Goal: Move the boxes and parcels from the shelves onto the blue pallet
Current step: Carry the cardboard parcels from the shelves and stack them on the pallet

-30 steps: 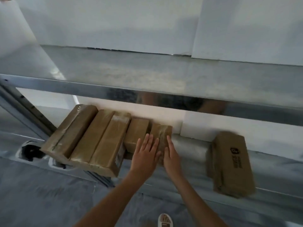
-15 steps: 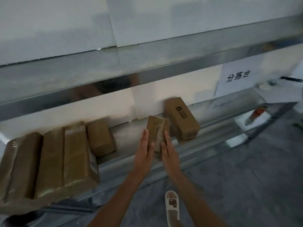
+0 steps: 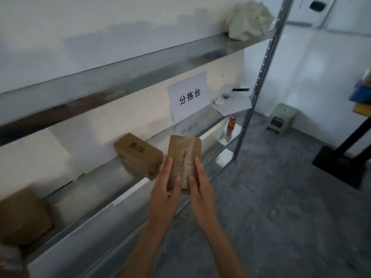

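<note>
A small brown taped parcel (image 3: 183,155) is held in the air in front of the metal shelf (image 3: 140,183), clear of it. My left hand (image 3: 164,189) presses its left side and my right hand (image 3: 199,187) its right side, thumbs on the near face. A brown cardboard box with a dark logo (image 3: 138,153) lies on the shelf just left of the parcel. Another brown parcel (image 3: 22,215) sits on the same shelf at the far left. The blue pallet is not in view.
A paper sign with black characters (image 3: 187,96) hangs on the wall above the shelf. An orange bottle (image 3: 231,125) stands by the shelf's upright post (image 3: 259,81). A green stool (image 3: 282,118) and a black stand base (image 3: 345,165) are on the grey floor at the right.
The parcel has been lifted off the shelf between both hands and carried right. The view has swung right, so the row of larger parcels has left the frame.
</note>
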